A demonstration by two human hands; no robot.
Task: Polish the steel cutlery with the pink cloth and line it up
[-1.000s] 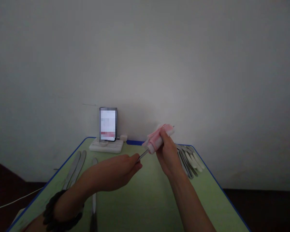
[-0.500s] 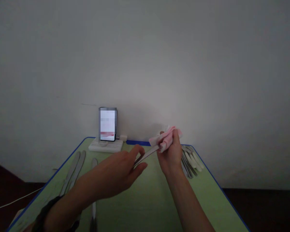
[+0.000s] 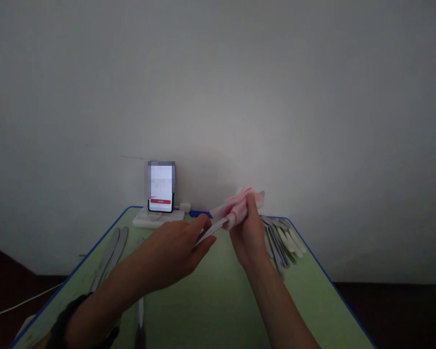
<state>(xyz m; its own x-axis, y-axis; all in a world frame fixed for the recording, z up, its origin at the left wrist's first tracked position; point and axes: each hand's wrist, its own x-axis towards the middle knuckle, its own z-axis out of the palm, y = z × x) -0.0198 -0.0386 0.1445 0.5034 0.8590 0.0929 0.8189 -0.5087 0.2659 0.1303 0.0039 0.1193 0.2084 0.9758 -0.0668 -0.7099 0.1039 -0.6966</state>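
My left hand [image 3: 179, 247] reaches in from the left and pinches the near end of a slim metal table knife [image 3: 212, 231] between thumb and fingers. The knife slants up and to the right, over the table. My right hand [image 3: 250, 232] is closed round a pink and white cloth [image 3: 237, 211], which wraps the knife's far part. A rounded grey tip shows just past the cloth at the upper right. Most of the blade is hidden by the cloth and fingers.
The green table [image 3: 218, 300] has a blue edge. A pile of cutlery [image 3: 281, 245], some with white handles, lies at the right. Several knives [image 3: 111, 252] lie at the left, partly under my left arm. A lit phone [image 3: 162, 186] stands on a white base [image 3: 145, 220] by the wall.
Both hands have shifted slightly left, together with the knife and cloth. A grey tip now shows beyond the cloth. More of the cutlery pile is visible beside my right hand.
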